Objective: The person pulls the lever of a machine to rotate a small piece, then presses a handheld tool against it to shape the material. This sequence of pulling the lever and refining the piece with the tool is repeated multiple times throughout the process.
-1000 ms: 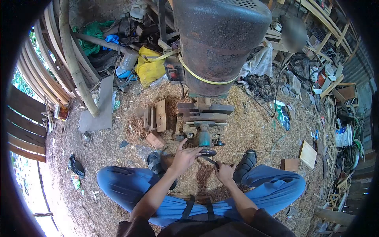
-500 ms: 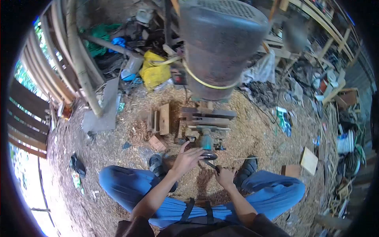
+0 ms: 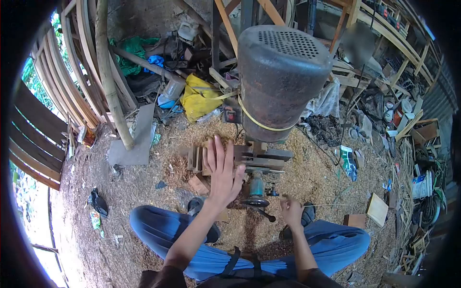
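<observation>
My left hand (image 3: pixel 221 177) is spread open above the wooden blocks (image 3: pixel 194 158) beside a machine vise (image 3: pixel 271 163); contact with them cannot be made out. My right hand (image 3: pixel 291 211) has its fingers curled, just right of a black handwheel (image 3: pixel 254 202) and its crank handle (image 3: pixel 268 216), apart from both. Whatever those fingers may hold is hidden. Behind the wheel sits a teal cylindrical part (image 3: pixel 257 185), with a small dark knob (image 3: pixel 272 192) at its right. Over the vise looms a large dark machine housing (image 3: pixel 283 86) with a perforated top.
Wood shavings (image 3: pixel 317 168) cover the ground. A reddish wood block (image 3: pixel 199 184) lies near my left shoe (image 3: pixel 196 205). At right are a pale board (image 3: pixel 377 210) and a brown block (image 3: pixel 354 220). A dark cable (image 3: pixel 342 139) runs behind; a yellow sack (image 3: pixel 197 98) lies back left.
My left hand has left the handwheel and reached forward over the wooden blocks. My right hand has come off the crank handle and moved right. The view has shifted slightly.
</observation>
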